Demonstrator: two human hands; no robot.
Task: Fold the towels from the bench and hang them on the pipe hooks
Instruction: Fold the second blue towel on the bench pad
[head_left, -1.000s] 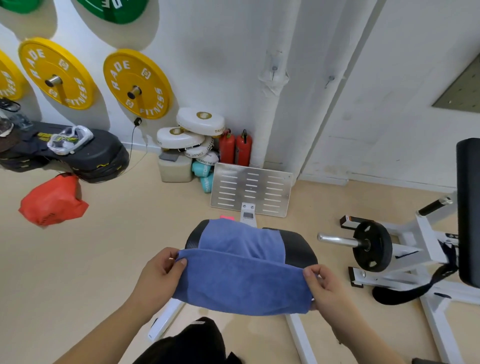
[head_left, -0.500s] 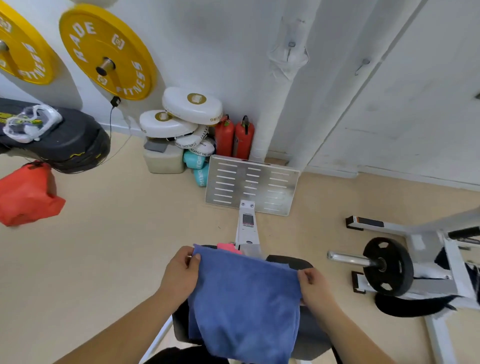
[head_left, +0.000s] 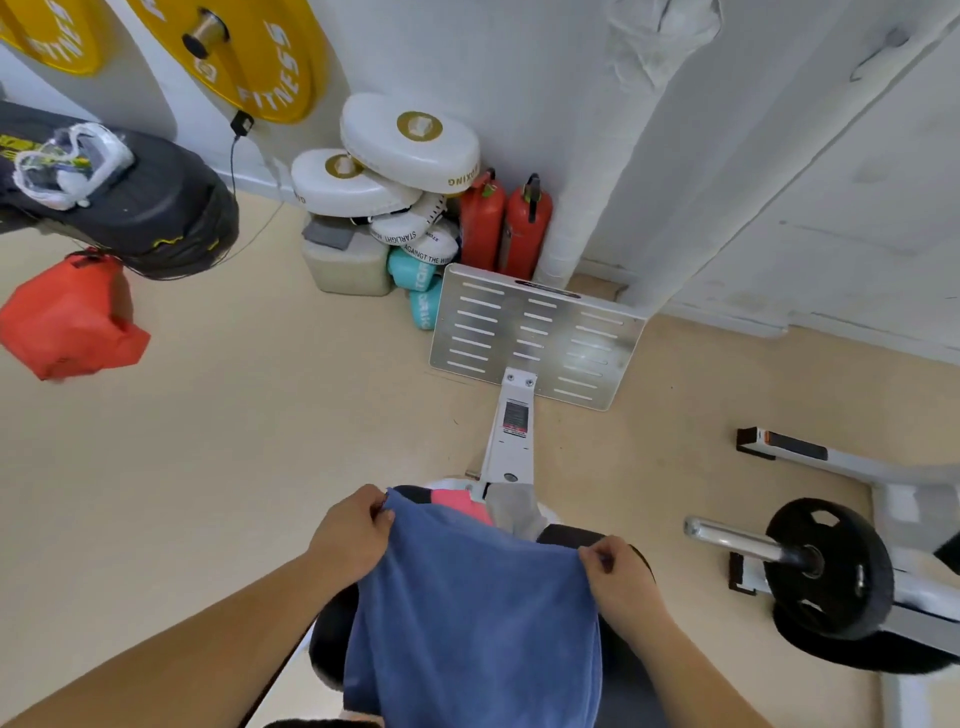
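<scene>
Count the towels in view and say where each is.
3. The blue towel hangs pinched by the left hand and right hand; the pink towel and grey towel lie on the bench beyond it. Others may be hidden behind it.

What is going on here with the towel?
A person is holding up a blue towel over the black bench. The left hand pinches one top corner and the right hand pinches the other, so the cloth hangs down in front of them. A pink towel and a grey towel lie bunched at the far end of the bench. The blue towel is not yet hung.
</scene>
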